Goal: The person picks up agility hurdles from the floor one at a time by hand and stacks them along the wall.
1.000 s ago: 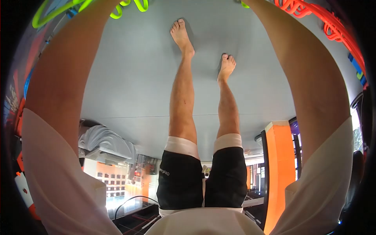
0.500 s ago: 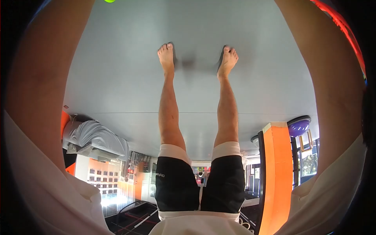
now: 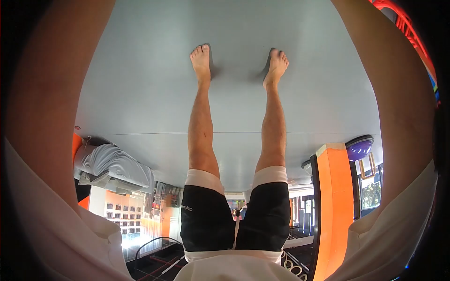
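Observation:
Neither of my hands shows; both bare arms run up the sides of the head view and leave it at the top. Between them are my two bare feet, one left of centre [image 3: 200,61] and one right of centre [image 3: 277,65], apart on the grey floor [image 3: 239,107]. My legs reach down the view to black shorts [image 3: 208,218] with white hems. A white shirt [image 3: 239,269] fills the bottom middle, and its loose sleeves hang around my upper arms. What my hands hold or touch is hidden.
An orange pillar [image 3: 335,201] stands right of my legs, beside a purple half ball [image 3: 360,149]. At the left lies a bulky grey covered object [image 3: 115,164]. Red looped tubing [image 3: 408,25] shows at the upper right. Black racks and bright windows are at the bottom.
Over the past second my left-of-centre foot has come back level with the other, and the stance is wider. The green tubes have left the top of view. My arms are spread wider.

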Tool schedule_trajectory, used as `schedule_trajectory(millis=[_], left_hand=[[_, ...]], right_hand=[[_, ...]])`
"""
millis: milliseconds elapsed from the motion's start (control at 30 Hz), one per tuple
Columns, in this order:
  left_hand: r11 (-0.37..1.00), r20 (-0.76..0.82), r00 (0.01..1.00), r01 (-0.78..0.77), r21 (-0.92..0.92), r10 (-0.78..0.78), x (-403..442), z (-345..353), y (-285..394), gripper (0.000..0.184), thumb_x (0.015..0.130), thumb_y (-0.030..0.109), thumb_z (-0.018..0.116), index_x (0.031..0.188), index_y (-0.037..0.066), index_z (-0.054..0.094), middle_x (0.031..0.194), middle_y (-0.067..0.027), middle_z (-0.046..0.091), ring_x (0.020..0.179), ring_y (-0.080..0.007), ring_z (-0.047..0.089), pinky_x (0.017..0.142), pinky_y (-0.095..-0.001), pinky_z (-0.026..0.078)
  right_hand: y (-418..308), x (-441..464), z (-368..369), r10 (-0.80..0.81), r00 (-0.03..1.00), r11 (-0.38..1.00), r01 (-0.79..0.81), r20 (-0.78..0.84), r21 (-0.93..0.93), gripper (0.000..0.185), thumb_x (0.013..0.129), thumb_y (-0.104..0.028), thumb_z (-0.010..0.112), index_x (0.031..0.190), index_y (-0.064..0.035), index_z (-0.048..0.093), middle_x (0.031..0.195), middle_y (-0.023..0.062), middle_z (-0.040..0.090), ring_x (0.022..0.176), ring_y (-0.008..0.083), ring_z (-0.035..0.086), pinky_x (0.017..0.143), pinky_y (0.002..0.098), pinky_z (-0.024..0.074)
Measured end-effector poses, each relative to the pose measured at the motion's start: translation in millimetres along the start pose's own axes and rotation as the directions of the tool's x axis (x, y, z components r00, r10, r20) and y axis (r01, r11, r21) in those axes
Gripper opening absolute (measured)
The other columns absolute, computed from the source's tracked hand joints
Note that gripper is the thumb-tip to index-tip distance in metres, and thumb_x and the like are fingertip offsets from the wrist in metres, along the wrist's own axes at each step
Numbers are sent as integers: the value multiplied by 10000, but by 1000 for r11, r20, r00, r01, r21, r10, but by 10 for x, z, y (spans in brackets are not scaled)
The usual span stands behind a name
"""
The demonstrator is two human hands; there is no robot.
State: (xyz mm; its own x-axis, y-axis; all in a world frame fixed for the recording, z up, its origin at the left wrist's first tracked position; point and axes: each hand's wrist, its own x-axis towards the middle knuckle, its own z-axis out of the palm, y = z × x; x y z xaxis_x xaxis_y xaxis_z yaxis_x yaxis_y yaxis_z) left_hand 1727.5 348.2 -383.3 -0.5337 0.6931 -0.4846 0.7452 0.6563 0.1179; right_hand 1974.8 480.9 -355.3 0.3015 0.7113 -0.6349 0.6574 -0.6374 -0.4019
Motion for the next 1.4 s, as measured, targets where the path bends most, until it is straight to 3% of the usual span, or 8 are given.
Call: schedule_trajectory(millis=[133, 167, 333, 533, 733, 867, 1133, 1400], left_hand=[[996, 12, 999, 32, -82, -31, 26, 68, -64, 340, 1032, 267, 353, 1243, 49, 506, 1195, -112, 580, 1205, -278, 482, 1050, -405, 356], [949, 48, 988, 153, -277, -145, -8, 82, -46, 354, 1024, 293, 375, 1262, 62, 498, 1224, -111, 561, 1217, -278, 470, 1054, -408, 353], [348, 406, 822, 545, -762, -399, -155, -457, 116, 532, 993, 466, 442, 1392, 114, 432, 1402, -71, 433, 1296, -257, 397, 1063, -425, 346], [-153, 571, 790, 550, -821, -225, -267, -594, 52, 698, 949, 600, 457, 1478, 166, 323, 1475, -36, 355, 1352, -242, 337, 1087, -442, 320], [-230, 678, 699, 638, -735, -229, -256, -731, 30, 788, 922, 660, 485, 1521, 197, 268, 1512, -27, 316, 1375, -243, 315, 1093, -453, 316], [-275, 652, 731, 596, -754, -202, -271, -548, -134, 688, 973, 605, 433, 1498, 174, 322, 1487, -16, 362, 1354, -226, 342, 1086, -425, 319], [-240, 643, 732, 598, -765, -226, -257, -459, -161, 622, 998, 554, 433, 1477, 164, 357, 1464, -11, 399, 1336, -219, 371, 1094, -389, 321], [-402, 702, 685, 598, -694, -193, -254, -592, 9, 641, 973, 555, 477, 1474, 172, 362, 1457, -12, 403, 1324, -216, 396, 1104, -377, 333]], right_hand=[[-143, -96, -126, 50, 997, 996, -54, 56, 70, 493, 964, -422, 416, 1190, -5, 553, 1300, 111, 530, 1260, 298, 375, 1078, 429, 286], [-147, -116, -150, 57, 995, 993, -64, 77, 95, 485, 967, -429, 416, 1195, -21, 545, 1304, 88, 519, 1267, 281, 361, 1077, 425, 286], [-258, -310, -312, 175, 975, 904, -214, 138, 369, 527, 965, -509, 435, 1211, -54, 533, 1186, 50, 501, 1217, 217, 363, 1058, 375, 287], [388, -65, -290, -103, 912, 599, -263, 398, 756, 619, 877, -678, 552, 1160, -128, 546, 1037, -37, 463, 1017, 119, 444, 904, 281, 374], [112, -242, -251, 52, 975, 546, -209, 216, 811, 571, 827, -682, 618, 850, -126, 488, 819, -83, 402, 749, 70, 385, 626, 256, 326], [230, -129, -233, -66, 952, 545, -215, 298, 810, 553, 832, -676, 615, 846, -138, 486, 819, -86, 402, 748, 71, 387, 630, 255, 320], [119, -271, -249, 70, 958, 523, -274, 280, 807, 569, 878, -653, 570, 1054, -112, 538, 1007, -59, 501, 945, 93, 475, 806, 269, 410], [185, -200, -410, 48, 923, 453, -361, 382, 815, 660, 859, -667, 596, 1251, -145, 494, 1220, -39, 524, 1123, 137, 498, 969, 309, 410]])
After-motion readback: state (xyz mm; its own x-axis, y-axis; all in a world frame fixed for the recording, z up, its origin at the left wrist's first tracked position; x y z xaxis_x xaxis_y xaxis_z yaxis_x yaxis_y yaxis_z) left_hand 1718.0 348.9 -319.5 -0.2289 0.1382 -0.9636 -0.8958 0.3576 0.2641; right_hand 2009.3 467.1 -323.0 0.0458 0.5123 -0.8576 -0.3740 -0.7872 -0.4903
